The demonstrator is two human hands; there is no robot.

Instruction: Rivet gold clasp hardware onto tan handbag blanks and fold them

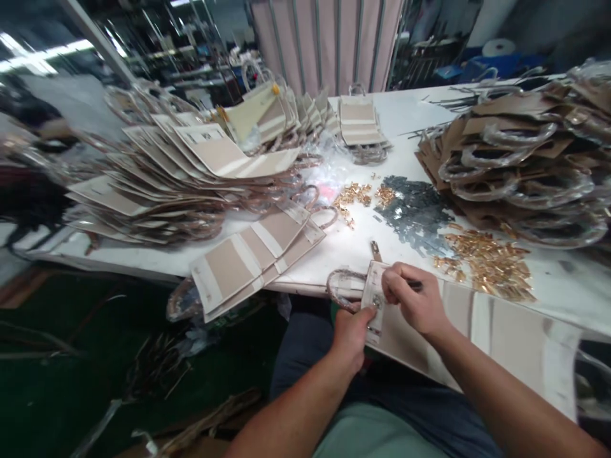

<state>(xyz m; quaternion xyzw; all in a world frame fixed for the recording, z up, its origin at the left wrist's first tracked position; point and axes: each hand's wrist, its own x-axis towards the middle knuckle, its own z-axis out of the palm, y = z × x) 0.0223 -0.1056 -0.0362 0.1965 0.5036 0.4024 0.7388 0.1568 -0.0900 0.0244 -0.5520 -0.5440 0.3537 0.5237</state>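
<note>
A beige bag panel (415,331) with white strips lies across my lap and the table edge. My left hand (352,334) grips its left end, thumb pressed on top beside a small metal fitting (377,300). A plastic-wrapped handle (341,283) loops out from that end. Just above the panel, my right hand (413,298) is closed around a slim tool with a dark end (415,285); its working tip is hidden by the fingers. A small metal piece with a strap (376,250) sticks out past the panel's top edge.
Gold metal pieces (496,261) and flat grey metal plates (413,213) lie in heaps on the white table (310,257). Stacked bag panels (157,184) stand at left, two more panels (252,254) overhang the edge, and brown wrapped-handle pieces (520,152) pile up at right.
</note>
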